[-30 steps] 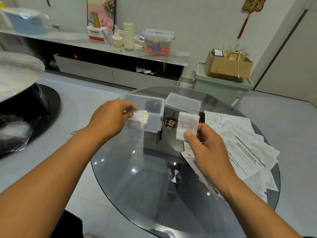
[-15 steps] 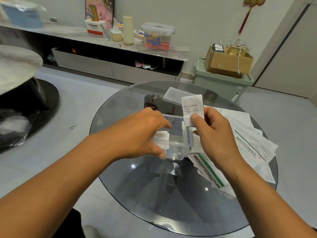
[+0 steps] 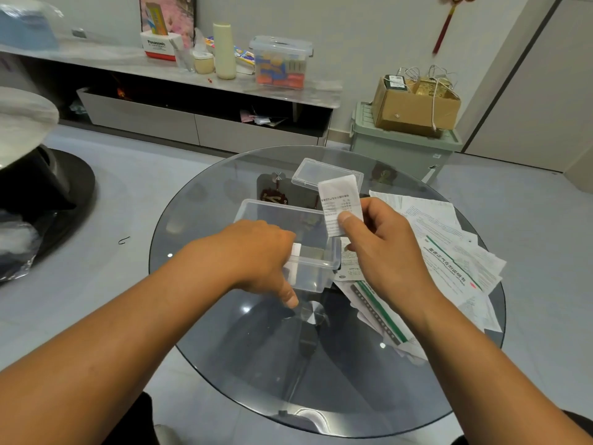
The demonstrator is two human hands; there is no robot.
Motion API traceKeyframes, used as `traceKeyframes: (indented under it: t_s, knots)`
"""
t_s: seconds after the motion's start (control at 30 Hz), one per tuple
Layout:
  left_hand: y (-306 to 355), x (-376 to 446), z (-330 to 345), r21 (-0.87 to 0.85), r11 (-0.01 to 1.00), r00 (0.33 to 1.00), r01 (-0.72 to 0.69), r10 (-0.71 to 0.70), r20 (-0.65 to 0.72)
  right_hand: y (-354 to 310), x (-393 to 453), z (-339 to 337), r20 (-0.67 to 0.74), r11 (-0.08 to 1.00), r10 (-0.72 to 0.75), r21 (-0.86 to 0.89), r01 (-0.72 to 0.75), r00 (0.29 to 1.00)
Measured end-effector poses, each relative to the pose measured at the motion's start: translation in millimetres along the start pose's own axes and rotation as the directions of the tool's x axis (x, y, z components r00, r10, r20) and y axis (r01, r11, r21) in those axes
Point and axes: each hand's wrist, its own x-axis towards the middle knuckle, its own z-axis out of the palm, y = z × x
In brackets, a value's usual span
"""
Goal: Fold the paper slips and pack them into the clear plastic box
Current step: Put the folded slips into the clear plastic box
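Item, as I logged it: left hand [image 3: 256,255] gripped clear plastic box [image 3: 282,216]; right hand [image 3: 378,248] pinched folded slip [image 3: 340,200] just above box; lid [image 3: 324,171] lay behind box

On the round glass table [image 3: 224,332], in the middle of the frame, stands the plastic box [image 3: 279,213]. Its lid [image 3: 321,170] lies behind it, toward the upper centre. The left hand [image 3: 256,255] reaches into the box from the lower left, thumb down its near wall; a folded slip [image 3: 293,263] seems to lie inside under the fingers, though the hand hides most of it. Just right of the box, the right hand [image 3: 382,248] holds a paper slip [image 3: 340,200] upright above the box's right edge. A spread of loose papers [image 3: 455,261] lies on the table's right side, partly under that hand.
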Motion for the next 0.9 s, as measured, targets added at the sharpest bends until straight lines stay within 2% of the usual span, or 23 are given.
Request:
traceKeyframes:
  t_s: [0.13, 0.33, 0.5, 0.73, 0.9]
  knots:
    - [-0.1, 5.4, -3.3, -0.032, 0.999, 0.997, 0.039, -0.037, 0.063, 0.0, -0.5, -0.8, 0.017, 1.000, -0.008, -0.005, 0.008, 1.000]
    - [5.5, 14.6, -14.5, -0.088, 0.992, 0.971, 0.095, -0.073, 0.229, 1.2, 0.3, -2.2, 0.048, 1.000, -0.011, -0.025, 0.012, 0.999]
    - [13.4, 17.8, -23.1, -0.039, 0.992, 0.947, 0.122, -0.104, 0.303, 1.8, 1.6, -4.0, 0.071, 0.999, -0.023, -0.032, 0.025, 0.997]
    - [21.3, 6.3, -25.0, 0.176, 0.981, 0.961, 0.083, -0.125, 0.247, -0.6, -1.6, -7.4, 0.106, 0.999, -0.032, -0.022, 0.035, 0.994]
    - [19.0, 3.5, -20.7, 0.092, 0.993, 0.975, 0.078, -0.095, 0.202, -6.2, 0.4, -10.6, 0.093, 1.000, -0.013, -0.018, 0.014, 0.996]
